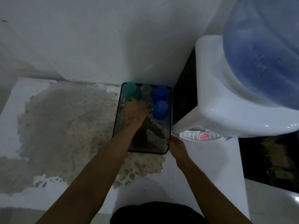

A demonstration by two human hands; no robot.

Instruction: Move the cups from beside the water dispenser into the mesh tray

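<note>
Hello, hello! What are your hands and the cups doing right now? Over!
Left hand inside mesh tray, at green cup. Right hand grips tray corner. Blue cups in. Nothing blocking.

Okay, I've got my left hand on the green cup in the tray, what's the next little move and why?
Probably let go of the green cup and draw the left hand back. The cup already sits in the far left corner of the mesh tray, beside the clear cup, while the right hand steadies the near corner.

- At your twelve o'clock: white wall [97, 38], scuffed and marked.
- At your nine o'clock: white surface [13, 101] bearing a large brownish worn patch [64, 126].
- At your four o'clock: dark panel [271, 160], contents unreadable.
</note>
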